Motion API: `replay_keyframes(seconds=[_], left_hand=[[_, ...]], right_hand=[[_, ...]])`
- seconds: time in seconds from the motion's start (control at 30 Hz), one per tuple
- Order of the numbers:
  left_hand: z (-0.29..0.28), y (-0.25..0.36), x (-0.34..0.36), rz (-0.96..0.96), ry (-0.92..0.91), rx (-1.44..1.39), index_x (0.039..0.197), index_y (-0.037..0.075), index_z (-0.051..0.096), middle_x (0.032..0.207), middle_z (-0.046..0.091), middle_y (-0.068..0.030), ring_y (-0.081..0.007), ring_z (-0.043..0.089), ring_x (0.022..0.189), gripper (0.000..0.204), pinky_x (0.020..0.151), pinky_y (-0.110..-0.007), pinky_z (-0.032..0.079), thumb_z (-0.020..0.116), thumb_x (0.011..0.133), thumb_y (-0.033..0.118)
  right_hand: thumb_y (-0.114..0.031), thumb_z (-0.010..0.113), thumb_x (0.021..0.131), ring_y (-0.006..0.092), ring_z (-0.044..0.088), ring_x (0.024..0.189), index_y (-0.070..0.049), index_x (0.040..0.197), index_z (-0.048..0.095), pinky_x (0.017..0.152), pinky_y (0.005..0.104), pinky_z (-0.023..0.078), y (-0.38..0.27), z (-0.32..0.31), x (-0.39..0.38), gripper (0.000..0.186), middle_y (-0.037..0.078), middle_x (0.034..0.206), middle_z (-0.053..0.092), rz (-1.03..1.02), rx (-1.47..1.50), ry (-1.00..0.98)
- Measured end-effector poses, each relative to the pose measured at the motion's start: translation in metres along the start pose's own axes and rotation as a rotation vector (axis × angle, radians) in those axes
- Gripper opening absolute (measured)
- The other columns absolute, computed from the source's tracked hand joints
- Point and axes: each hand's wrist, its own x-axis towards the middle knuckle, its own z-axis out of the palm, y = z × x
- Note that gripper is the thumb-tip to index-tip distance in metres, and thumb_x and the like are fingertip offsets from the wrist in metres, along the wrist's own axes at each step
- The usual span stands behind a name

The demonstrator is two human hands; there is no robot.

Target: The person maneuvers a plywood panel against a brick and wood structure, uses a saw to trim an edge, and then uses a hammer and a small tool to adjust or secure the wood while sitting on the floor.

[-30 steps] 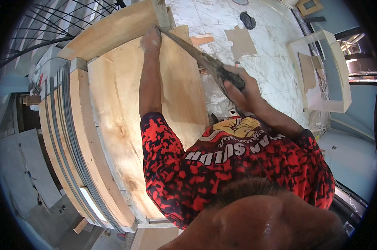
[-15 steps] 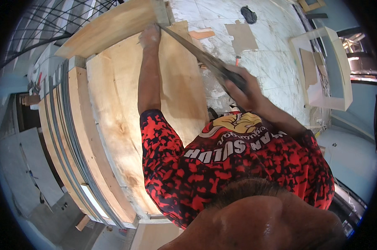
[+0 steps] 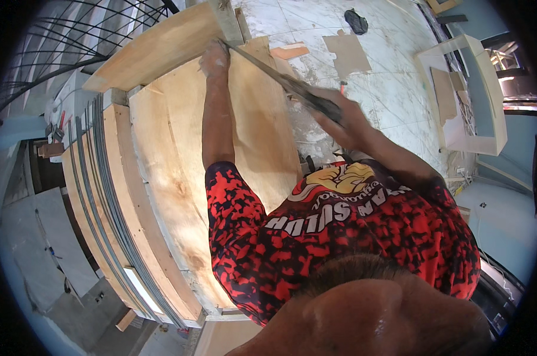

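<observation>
A handsaw [image 3: 267, 70] with a long narrow blade and a dark handle slants across the far right corner of a plywood sheet [image 3: 179, 124]. My right hand [image 3: 344, 123] is wrapped round its handle, to the right of the sheet. The blade's far end reaches up beside my left hand [image 3: 215, 59]. With the arm stretched forward, that hand is closed at the sheet's far edge; its fingertips are partly hidden. Dust covers its knuckles. Blur along the saw hides its teeth.
A standing plywood panel [image 3: 156, 44] borders the far side. Thin grey rods [image 3: 111, 172] lie along timber at the left. On the tiled floor [image 3: 387, 101] are a cardboard piece [image 3: 347, 53] and a black bundle [image 3: 356, 22]. A cream open frame [image 3: 497, 107] stands at the right.
My right hand has moved slightly forward and left with the saw. My left hand keeps its place at the sheet's edge. The whole view has shifted a little.
</observation>
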Motion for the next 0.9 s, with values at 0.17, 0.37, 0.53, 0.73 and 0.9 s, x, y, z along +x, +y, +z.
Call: replay_keyframes(seconds=[0.17,0.37,0.53,0.73,0.9], left_hand=[[0.003,-0.002,-0.002,-0.016,-0.052,0.01,0.105,0.004,0.052,0.102,0.064,-0.0215,-0.0373,0.062,0.096,0.038,0.082,-0.049,0.046,0.033,0.095,0.037],[-0.007,0.01,-0.005,-0.067,0.003,-0.096,0.108,0.005,0.046,0.099,0.065,-0.0223,-0.0392,0.063,0.091,0.033,0.08,-0.049,0.046,0.034,0.095,0.033],[0.003,0.001,-0.008,-0.07,0.005,-0.078,0.108,0.005,0.045,0.098,0.065,-0.0232,-0.0396,0.063,0.092,0.029,0.08,-0.049,0.046,0.038,0.093,0.029],[-0.001,0.005,0.0,-0.071,0.068,-0.115,0.106,0.006,0.045,0.094,0.065,-0.0233,-0.0392,0.064,0.089,0.028,0.078,-0.049,0.047,0.041,0.092,0.029],[0.002,-0.004,-0.008,-0.187,0.144,-0.135,0.104,0.006,0.046,0.095,0.065,-0.022,-0.0397,0.063,0.088,0.029,0.074,-0.049,0.048,0.043,0.092,0.032]], right_hand=[[-0.014,0.058,0.087,0.0294,0.062,0.094,-0.003,0.126,0.045,0.081,0.0333,0.049,-0.012,-0.029,-0.021,0.042,0.019,0.107,0.062,0.192,0.132,-0.01],[-0.013,0.057,0.09,0.0198,0.061,0.097,-0.002,0.126,0.045,0.086,0.0327,0.047,0.003,-0.01,0.012,0.04,0.017,0.11,0.062,0.039,-0.058,-0.037],[-0.012,0.058,0.088,0.0146,0.06,0.09,-0.004,0.124,0.048,0.077,0.0311,0.048,-0.015,-0.038,-0.016,0.039,0.015,0.105,0.062,0.213,0.179,-0.047],[-0.009,0.059,0.087,0.0199,0.063,0.084,-0.004,0.121,0.052,0.074,0.0311,0.05,-0.021,-0.038,-0.003,0.035,0.016,0.106,0.062,-0.03,-0.024,-0.061],[-0.021,0.056,0.089,0.0232,0.057,0.06,0.004,0.124,0.04,0.058,0.0357,0.049,-0.005,-0.115,-0.052,0.046,0.018,0.076,0.058,-0.317,0.139,0.234]])
